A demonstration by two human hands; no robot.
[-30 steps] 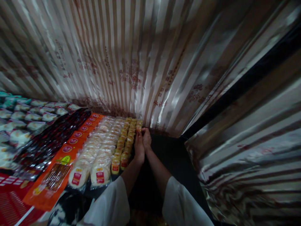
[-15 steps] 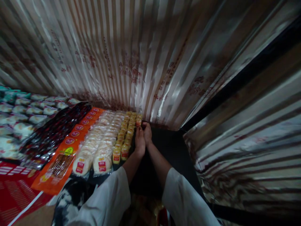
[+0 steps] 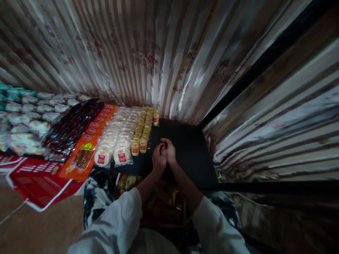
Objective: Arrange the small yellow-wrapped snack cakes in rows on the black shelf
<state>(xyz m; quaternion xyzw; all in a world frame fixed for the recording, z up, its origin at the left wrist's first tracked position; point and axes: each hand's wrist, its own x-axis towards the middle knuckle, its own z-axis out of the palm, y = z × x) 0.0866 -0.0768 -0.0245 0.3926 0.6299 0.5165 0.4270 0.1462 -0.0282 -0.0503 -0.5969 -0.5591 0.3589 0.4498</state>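
My left hand (image 3: 159, 159) and my right hand (image 3: 170, 151) meet above a black tabletop (image 3: 182, 141). Both have curled fingers turned inward and touching; whatever lies between them, if anything, is hidden. To their upper left, small yellow wrapped packets (image 3: 143, 144) stand in two rows. A single yellow packet (image 3: 156, 118) starts a third row at the back, apart from my hands. Left of these are two rows of round white cakes (image 3: 122, 155) in clear wrappers.
Orange snack packs (image 3: 84, 155), dark shiny packets (image 3: 71, 123) and white wrapped packets (image 3: 19, 143) continue leftward. A red basket (image 3: 39, 183) is at lower left. Below the table edge, a red box (image 3: 164, 215) holds dim packets. Striped sheeting (image 3: 148, 53) and a dark pole (image 3: 238, 83) bound the table.
Both hands have drawn back toward me from the single yellow packet at the back, which stays in place. The view has tipped downward, showing more of the box below.
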